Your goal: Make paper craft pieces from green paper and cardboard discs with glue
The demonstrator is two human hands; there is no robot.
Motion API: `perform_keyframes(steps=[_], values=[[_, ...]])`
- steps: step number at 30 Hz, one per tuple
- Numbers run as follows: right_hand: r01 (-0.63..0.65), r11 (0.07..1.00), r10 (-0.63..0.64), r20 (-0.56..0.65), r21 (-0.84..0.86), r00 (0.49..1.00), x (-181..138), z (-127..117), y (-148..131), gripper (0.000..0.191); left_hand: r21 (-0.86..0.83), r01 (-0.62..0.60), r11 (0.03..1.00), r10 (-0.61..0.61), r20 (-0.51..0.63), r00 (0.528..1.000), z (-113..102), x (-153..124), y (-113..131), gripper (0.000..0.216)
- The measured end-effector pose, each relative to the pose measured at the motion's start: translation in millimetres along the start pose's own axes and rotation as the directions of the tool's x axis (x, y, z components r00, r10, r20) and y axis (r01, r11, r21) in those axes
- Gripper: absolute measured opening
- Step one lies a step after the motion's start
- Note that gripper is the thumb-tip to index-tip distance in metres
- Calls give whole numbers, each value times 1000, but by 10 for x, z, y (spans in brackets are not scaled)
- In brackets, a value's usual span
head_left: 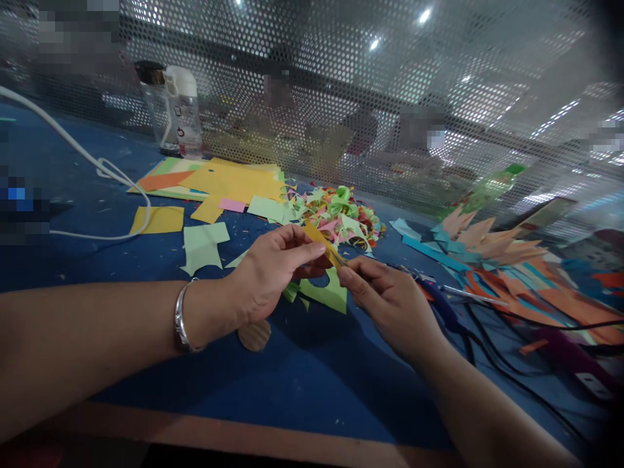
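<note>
Near the middle of the view, my left hand (273, 266) pinches a small folded-looking strip of yellow paper (318, 237) between thumb and fingers. My right hand (385, 292) is closed at the strip's lower end, and thin dark edges of a slim tool (337, 257) show there against the paper. Most of that tool is hidden by the fingers, so its kind is unclear. Under the hands lies a green paper piece (334, 296) with a round cutout. A round brown corrugated cardboard disc (254, 335) rests below my left wrist.
Behind the hands are a heap of paper scraps (341, 211), yellow sheets (238, 182) and pale green paper (202, 247). Two bottles (188, 117) stand by the perforated screen (312, 78). Orange and blue paper strips (511, 273), a purple tool (565, 357) and black cables lie right.
</note>
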State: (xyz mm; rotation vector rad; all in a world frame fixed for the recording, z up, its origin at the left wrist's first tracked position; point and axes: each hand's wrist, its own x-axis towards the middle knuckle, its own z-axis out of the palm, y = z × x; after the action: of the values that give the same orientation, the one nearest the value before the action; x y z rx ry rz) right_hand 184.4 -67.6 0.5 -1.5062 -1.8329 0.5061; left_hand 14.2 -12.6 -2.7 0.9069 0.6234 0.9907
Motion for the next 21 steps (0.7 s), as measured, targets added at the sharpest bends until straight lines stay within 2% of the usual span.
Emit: perform_keyframes(steps=[12,21], values=[[14,1000,-14,13,-25,1000,1,-25,-21,39,28,20,999,-20,20,1000,-26,10,-13,8],[13,1000,-13,7,-10,1000,4,-30,-13,36,132,18,991,-26,58,998,-51,10,-18,17]])
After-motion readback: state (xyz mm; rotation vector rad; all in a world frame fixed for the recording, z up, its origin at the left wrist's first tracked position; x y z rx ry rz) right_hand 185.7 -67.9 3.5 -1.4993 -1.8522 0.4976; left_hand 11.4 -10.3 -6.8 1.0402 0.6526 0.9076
